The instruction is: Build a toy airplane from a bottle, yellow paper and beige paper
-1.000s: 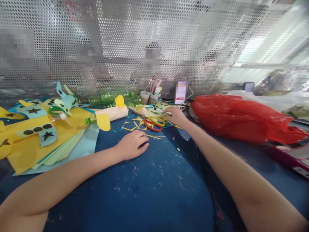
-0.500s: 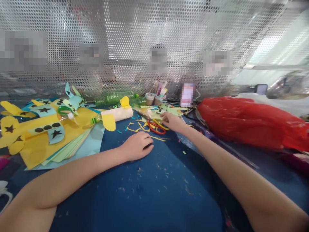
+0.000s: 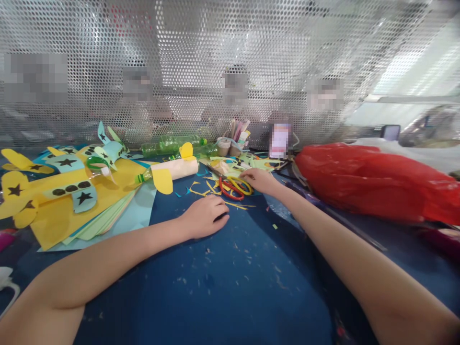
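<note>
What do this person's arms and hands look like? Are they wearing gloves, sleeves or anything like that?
Nothing worn shows. The left forearm and right forearm are bare up to the picture's edge, with no sleeve in view. The left hand and right hand have no gloves, and no watch, bracelet or ring can be seen.

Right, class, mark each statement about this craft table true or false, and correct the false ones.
1. The right hand reaches the scissors. True.
2. The left hand holds a pencil. False: it rests palm down on the blue table.
3. A red bag lies right of the right hand. True.
4. The paper planes lie on the table's right side. False: they lie on the left, on sheets of paper.
</note>
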The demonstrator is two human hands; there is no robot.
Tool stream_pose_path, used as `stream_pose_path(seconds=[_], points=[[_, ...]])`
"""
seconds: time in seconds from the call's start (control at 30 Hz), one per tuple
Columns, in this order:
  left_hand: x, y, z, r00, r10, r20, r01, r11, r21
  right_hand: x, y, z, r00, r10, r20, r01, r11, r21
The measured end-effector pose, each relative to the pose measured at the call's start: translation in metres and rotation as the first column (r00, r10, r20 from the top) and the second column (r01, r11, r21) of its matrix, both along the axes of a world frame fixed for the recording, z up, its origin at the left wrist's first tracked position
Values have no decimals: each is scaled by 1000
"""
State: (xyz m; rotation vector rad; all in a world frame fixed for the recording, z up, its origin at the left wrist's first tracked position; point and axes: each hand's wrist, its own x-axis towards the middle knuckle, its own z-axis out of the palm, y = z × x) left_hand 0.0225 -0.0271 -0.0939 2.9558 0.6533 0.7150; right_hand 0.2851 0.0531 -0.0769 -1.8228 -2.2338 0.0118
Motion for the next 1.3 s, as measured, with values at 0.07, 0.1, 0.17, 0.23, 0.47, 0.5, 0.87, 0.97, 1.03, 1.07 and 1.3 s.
stream_pose_path(seconds=[0.07,0.1,0.17,0.23,0.47,0.5,0.87,0.97,1.03,1.07,1.3], points=[[0,0,0,1000,1,-6,-1,1000,4,-2,-1,-1,1000,14,25,-14,1000,1],[0,0,0,1000,1,-8,-1,1000,2,-4,-2,-2,999,21,35,-21,1000,1],[0,0,-1,1000,0,-9,0,1000,-3,-6,-3,-3,998,32,52,-32,999,-1],[0,0,0,1000,1,-7,-1,1000,-6,-7,-4,-3,997,33,66,-33,999,-3],[0,-1,1,1000,5,-6,-5,1000,-20,-6,-5,-4,999,-3,39,1,999,49],[0,-1,1,1000,4,-5,-4,1000,-22,-5,-5,-4,1000,-3,26,2,998,58],[0,-1,2,1000,0,-13,0,1000,-14,2,5,-17,993,44,-112,-29,991,132],[0,0,1,1000,-1,-17,1,1000,-9,2,6,-19,987,48,-151,-24,988,154],[0,0,0,1000,-4,-21,4,1000,-3,2,6,-19,984,46,-173,-15,985,174],[0,1,-1,1000,-6,-21,6,1000,0,2,6,-19,982,45,-183,-11,982,186],[0,2,-3,1000,-16,10,16,1000,7,1,5,-13,969,47,-243,27,956,291]])
